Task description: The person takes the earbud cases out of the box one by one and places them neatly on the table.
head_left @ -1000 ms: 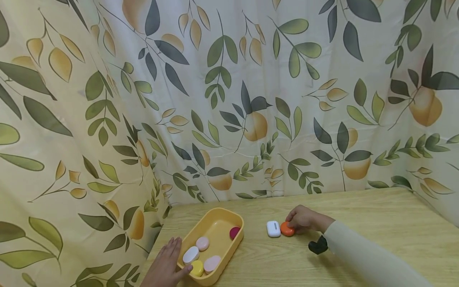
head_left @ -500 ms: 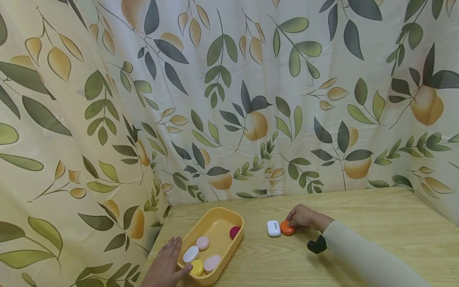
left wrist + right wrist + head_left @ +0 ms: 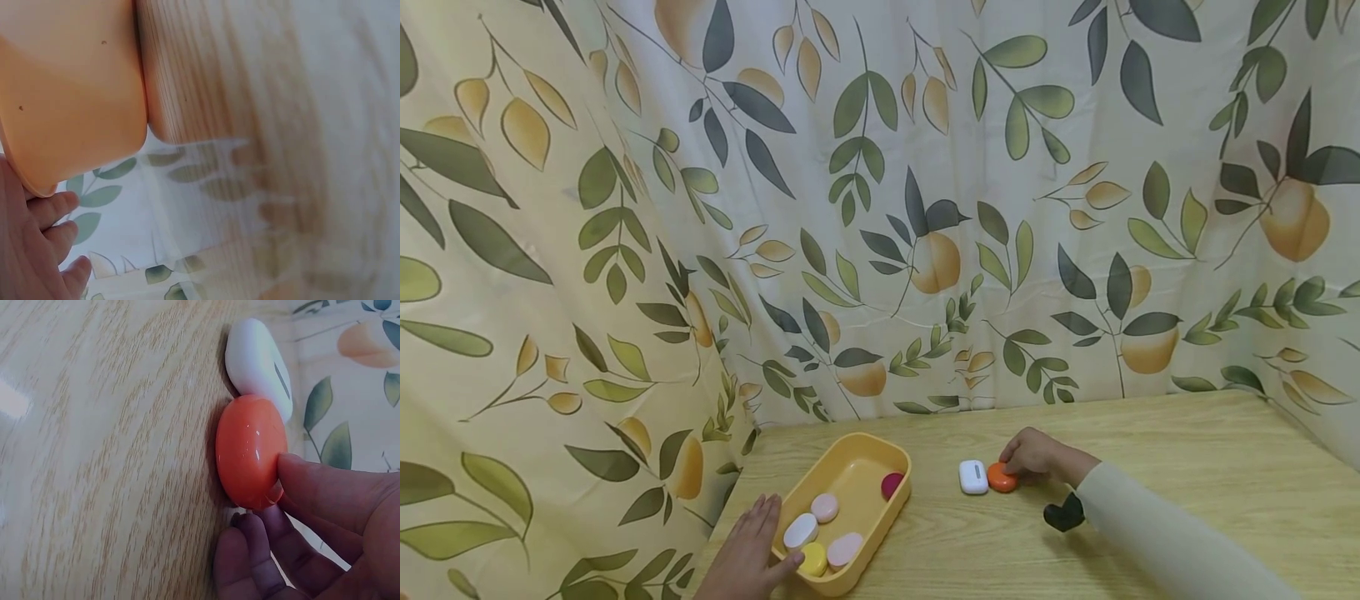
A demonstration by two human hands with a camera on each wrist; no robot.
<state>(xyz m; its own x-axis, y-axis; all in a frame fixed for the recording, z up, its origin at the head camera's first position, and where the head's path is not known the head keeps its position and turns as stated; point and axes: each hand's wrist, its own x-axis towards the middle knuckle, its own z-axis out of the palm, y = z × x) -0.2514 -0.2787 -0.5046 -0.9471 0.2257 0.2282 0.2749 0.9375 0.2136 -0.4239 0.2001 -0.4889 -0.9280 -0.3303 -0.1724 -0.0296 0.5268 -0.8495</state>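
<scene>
On the table, my right hand (image 3: 1034, 454) holds a glossy orange rounded case (image 3: 250, 450). The thumb presses its side, and the other fingers reach beneath its near end in the right wrist view. Right beside the orange piece lies a white earbud case (image 3: 973, 477) with a dark mark on it. My left hand (image 3: 748, 542) rests along the rim of a yellow tray (image 3: 874, 533), fingers extended on its left side and thumb at the near end. Inside the tray are a white case (image 3: 801, 531), a yellow one (image 3: 813, 559), two pink ones and a dark red disc (image 3: 892, 485).
A black piece (image 3: 1064, 512) shows beside my right forearm. The wooden table (image 3: 1187, 450) ends at a leaf-and-fruit patterned curtain (image 3: 865, 250), which hangs behind and along the left. My light right sleeve (image 3: 1172, 533) crosses the table's right side.
</scene>
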